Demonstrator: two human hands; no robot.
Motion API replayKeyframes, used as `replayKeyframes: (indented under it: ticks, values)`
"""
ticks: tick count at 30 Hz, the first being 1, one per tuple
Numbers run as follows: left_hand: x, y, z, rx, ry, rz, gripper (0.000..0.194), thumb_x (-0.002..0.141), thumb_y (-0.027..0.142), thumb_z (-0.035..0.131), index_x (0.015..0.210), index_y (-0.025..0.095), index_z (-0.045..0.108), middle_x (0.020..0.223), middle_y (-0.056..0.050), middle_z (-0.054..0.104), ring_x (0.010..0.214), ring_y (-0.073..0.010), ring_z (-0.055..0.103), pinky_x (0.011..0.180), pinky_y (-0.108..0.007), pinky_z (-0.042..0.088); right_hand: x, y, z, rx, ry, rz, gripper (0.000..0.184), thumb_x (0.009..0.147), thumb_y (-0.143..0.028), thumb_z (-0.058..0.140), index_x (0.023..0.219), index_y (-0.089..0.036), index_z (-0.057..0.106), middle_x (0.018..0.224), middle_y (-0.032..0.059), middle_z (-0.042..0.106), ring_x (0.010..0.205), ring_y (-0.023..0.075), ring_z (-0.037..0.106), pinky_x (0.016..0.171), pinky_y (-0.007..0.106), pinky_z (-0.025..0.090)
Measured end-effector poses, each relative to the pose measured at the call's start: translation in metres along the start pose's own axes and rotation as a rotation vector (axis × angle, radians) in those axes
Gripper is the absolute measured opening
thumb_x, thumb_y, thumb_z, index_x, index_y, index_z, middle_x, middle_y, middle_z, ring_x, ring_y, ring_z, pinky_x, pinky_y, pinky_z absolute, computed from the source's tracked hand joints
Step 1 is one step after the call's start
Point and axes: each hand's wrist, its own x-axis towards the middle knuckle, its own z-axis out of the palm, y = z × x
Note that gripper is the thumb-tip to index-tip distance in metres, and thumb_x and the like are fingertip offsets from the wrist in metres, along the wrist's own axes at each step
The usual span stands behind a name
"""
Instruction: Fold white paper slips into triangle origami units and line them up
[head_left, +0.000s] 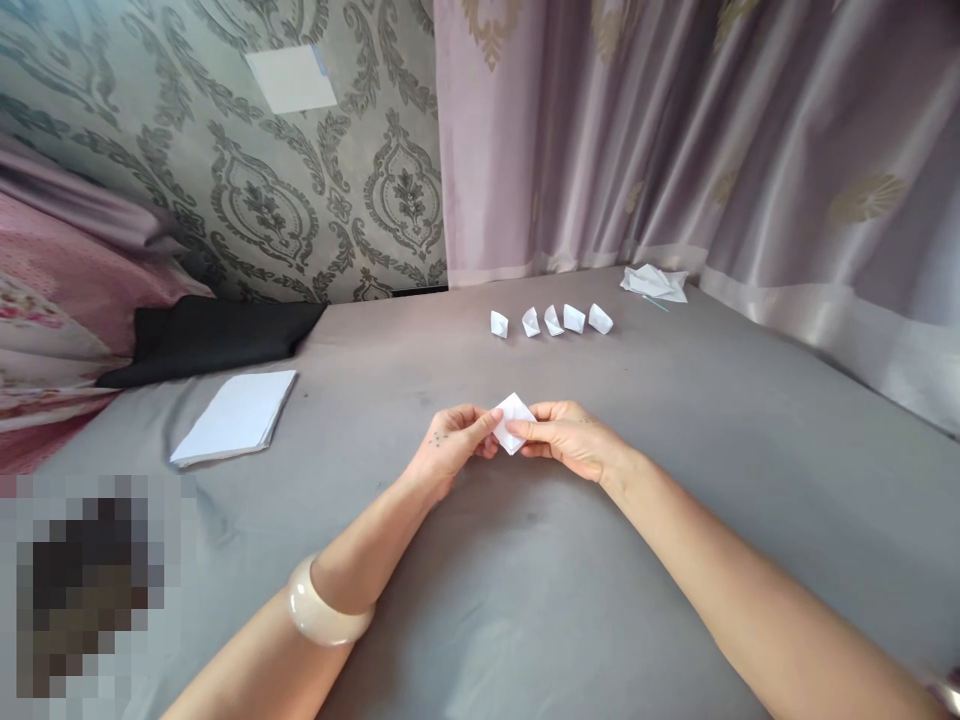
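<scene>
Between my two hands is a small folded white paper [513,408], turned so that it shows a diamond shape with a crease down its middle. My left hand [459,436] pinches its left corner, thumb on top and fingers behind. From the other side my right hand [566,434] grips the right corner, its thumb lying across the front face. Both hands are held just above the grey sheet [480,600]. Beyond them stand several small folded white paper pieces [574,319] in a row.
A stack of white paper [236,415] lies at the left, near a black cloth [225,335]. At the back right are crumpled white papers [654,283] and a thin green stick [656,304]. Purple curtains [585,140] hang behind. The lower left corner is pixelated.
</scene>
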Motion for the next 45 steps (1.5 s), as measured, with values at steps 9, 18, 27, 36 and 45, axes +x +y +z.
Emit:
replayKeyframes:
  ticks: [9, 18, 27, 36, 45]
  values:
    - [0.001, 0.000, -0.002, -0.005, 0.039, 0.045, 0.030, 0.072, 0.040, 0.072, 0.063, 0.013, 0.061, 0.059, -0.001, 0.060, 0.054, -0.0081, 0.052, 0.059, -0.022, 0.040, 0.002, 0.001, 0.001, 0.017, 0.044, 0.007, 0.017, 0.079, -0.031, 0.070, 0.083, -0.015, 0.075, 0.081, 0.0049, 0.071, 0.070, 0.0089, 0.063, 0.061, 0.016, 0.051]
    - [0.005, -0.003, -0.012, 0.111, 0.066, -0.080, 0.030, 0.071, 0.041, 0.071, 0.067, 0.012, 0.064, 0.062, -0.003, 0.061, 0.054, -0.0086, 0.053, 0.056, -0.022, 0.042, 0.005, 0.004, 0.001, -0.017, 0.045, 0.006, 0.017, 0.085, -0.027, 0.064, 0.083, -0.014, 0.073, 0.082, 0.0074, 0.073, 0.071, 0.0110, 0.066, 0.066, 0.020, 0.056]
    - [0.001, 0.001, -0.013, 0.661, 0.210, 0.027, 0.029, 0.079, 0.041, 0.054, 0.062, 0.018, 0.056, 0.056, 0.002, 0.051, 0.051, -0.0100, 0.040, 0.049, -0.023, 0.027, 0.007, 0.007, 0.004, -0.465, 0.238, -0.117, 0.017, 0.083, -0.028, 0.058, 0.083, -0.018, 0.072, 0.070, 0.0036, 0.070, 0.056, 0.0116, 0.059, 0.047, 0.021, 0.043]
    - [0.004, -0.017, -0.014, 1.153, 0.224, 0.381, 0.009, 0.084, 0.024, 0.050, 0.091, 0.020, 0.055, 0.090, -0.007, 0.060, 0.081, -0.0218, 0.053, 0.067, -0.031, 0.041, 0.007, 0.022, 0.009, -1.181, 0.374, -0.542, 0.023, 0.087, -0.020, 0.051, 0.107, -0.021, 0.063, 0.105, 0.0096, 0.062, 0.090, 0.0215, 0.059, 0.071, 0.031, 0.046]
    - [0.013, -0.015, -0.027, 1.218, -0.125, 0.672, 0.030, 0.082, 0.006, 0.040, 0.095, 0.017, 0.065, 0.096, -0.010, 0.061, 0.086, -0.0199, 0.055, 0.080, -0.032, 0.047, 0.008, 0.025, 0.005, -1.347, 0.092, -0.694, 0.041, 0.091, -0.006, 0.033, 0.116, -0.021, 0.062, 0.108, 0.0100, 0.054, 0.097, 0.0199, 0.050, 0.080, 0.032, 0.047]
